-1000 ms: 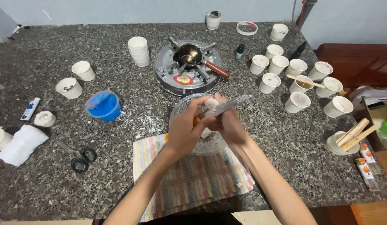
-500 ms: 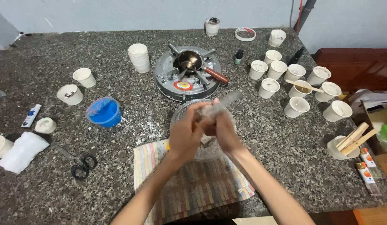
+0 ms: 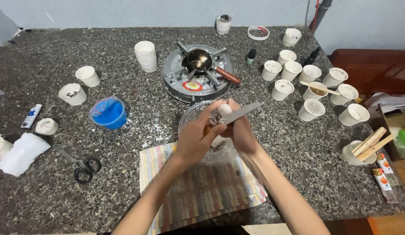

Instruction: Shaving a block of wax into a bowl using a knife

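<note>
While I work over the bowl:
White lump [image 3: 224, 109]: pinched in my left hand [image 3: 194, 138], fingers clamped on it.
Knife [image 3: 240, 113]: gripped by my right hand [image 3: 241, 130], blade against the lump.
Glass bowl [image 3: 188, 118]: beneath, on striped cloth [image 3: 202, 191].

small white paper cups, right cluster [image 3: 291, 69]: 9 | clear glass bowl [image 3: 191, 119]: 1 | black-handled scissors [image 3: 82, 164]: 1 | blue round tub [image 3: 108, 113]: 1

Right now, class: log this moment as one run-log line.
left hand: holds white lump | right hand: holds knife, blade at lump | both over glass bowl on striped cloth | scissors lie apart
</note>
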